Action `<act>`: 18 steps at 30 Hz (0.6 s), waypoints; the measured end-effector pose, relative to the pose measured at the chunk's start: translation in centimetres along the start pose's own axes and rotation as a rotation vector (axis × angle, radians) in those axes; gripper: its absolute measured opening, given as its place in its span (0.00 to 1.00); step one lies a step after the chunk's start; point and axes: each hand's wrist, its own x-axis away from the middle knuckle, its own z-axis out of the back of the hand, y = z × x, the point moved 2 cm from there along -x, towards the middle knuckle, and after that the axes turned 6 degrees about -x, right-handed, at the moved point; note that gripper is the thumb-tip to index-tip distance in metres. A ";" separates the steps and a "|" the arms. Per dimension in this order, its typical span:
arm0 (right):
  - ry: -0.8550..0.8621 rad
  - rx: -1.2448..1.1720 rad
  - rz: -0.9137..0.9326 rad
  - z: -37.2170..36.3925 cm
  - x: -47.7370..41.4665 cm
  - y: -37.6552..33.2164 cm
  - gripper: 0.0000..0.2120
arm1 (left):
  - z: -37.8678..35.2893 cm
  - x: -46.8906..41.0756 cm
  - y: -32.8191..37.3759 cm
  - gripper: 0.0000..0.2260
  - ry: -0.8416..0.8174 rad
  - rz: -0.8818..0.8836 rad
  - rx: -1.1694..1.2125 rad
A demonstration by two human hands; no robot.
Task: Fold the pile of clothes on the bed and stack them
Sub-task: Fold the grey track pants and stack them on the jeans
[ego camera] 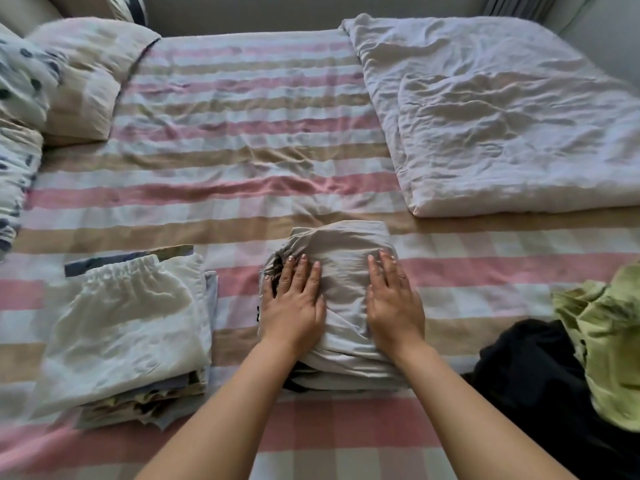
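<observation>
Left hand (294, 303) and right hand (394, 301) lie flat, fingers straight, pressing down on the folded grey cloth (343, 247) on the bed (242, 133). It looks soft, light and floppy, so lift it from underneath by both sides.

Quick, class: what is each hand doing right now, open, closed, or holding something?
Left hand: open, pressing flat on the folded grey garment.
Right hand: open, pressing flat on the same garment.
</observation>
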 end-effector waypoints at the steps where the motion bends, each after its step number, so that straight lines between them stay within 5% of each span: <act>1: -0.011 -0.017 -0.008 -0.3 -0.3 0.3 0.26 | -0.4 -0.4 0.0 0.25 -0.045 0.003 -0.020; 5: -0.055 -0.061 -0.008 -0.5 -1.3 0.4 0.26 | 0.1 -1.2 0.6 0.25 -0.162 0.016 -0.038; 9: -0.016 -0.220 -0.045 1.6 0.2 1.3 0.23 | 3.0 0.5 3.2 0.21 0.062 0.015 0.132; 14: 0.066 -0.234 -0.125 4.7 6.4 6.7 0.19 | 5.2 5.7 11.8 0.18 0.243 -0.276 0.241; 18: 0.112 -0.242 -0.202 7.6 11.4 12.3 0.13 | 4.2 8.6 19.4 0.14 0.174 -0.477 0.354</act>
